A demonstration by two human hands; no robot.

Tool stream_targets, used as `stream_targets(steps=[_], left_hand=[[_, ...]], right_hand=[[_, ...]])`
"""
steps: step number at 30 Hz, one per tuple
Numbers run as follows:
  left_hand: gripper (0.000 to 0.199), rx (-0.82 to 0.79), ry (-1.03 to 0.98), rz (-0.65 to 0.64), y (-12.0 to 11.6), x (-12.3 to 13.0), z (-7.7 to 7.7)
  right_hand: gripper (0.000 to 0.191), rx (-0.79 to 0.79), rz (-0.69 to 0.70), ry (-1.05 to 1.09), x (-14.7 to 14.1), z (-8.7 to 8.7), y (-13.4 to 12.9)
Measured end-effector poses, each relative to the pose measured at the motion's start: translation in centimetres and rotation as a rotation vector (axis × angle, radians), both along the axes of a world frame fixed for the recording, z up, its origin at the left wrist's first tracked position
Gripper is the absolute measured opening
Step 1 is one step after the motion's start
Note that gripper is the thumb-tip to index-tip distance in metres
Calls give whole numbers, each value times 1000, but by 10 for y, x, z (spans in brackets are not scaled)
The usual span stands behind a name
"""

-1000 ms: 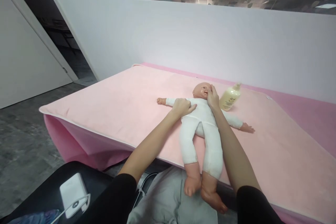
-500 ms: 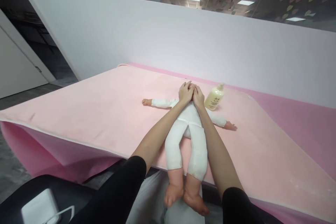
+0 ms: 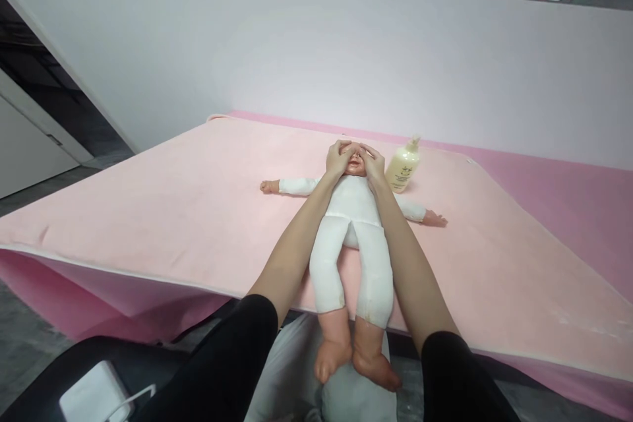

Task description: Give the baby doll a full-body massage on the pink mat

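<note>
white doll [image 3: 352, 201], limbs splayed; left fingers [image 3: 340, 145], right fingers [image 3: 372, 152] open around its head [image 3: 355, 168].

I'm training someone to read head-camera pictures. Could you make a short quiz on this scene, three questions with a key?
1. Which part of the doll is cupped between the person's left hand and right hand?
2. True or false: the doll lies face down.
3. Fill in the blank: the pale-yellow bottle stands on the pink cover, nearer the person's ____ hand.

Key:
1. The head.
2. False; it lies face up.
3. right
</note>
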State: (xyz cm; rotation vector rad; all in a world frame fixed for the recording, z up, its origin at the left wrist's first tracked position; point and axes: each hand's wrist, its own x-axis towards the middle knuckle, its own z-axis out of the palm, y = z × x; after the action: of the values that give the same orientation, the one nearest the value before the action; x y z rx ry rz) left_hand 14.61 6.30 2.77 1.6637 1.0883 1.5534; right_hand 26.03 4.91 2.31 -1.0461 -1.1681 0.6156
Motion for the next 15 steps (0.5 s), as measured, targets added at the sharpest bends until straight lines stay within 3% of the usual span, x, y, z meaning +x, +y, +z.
stream_targets(steps=[5, 11, 15], left_hand=[[30, -25, 25, 65, 2, 1, -3], [42, -61, 65, 88, 1, 4, -2], [42, -84, 33, 73, 4, 6, -3]], right_hand=[[51, -9, -55, -22, 1, -3, 3], [59, -116, 90, 143, -1, -9, 8], [58, -127, 103, 163, 0, -8, 9]])
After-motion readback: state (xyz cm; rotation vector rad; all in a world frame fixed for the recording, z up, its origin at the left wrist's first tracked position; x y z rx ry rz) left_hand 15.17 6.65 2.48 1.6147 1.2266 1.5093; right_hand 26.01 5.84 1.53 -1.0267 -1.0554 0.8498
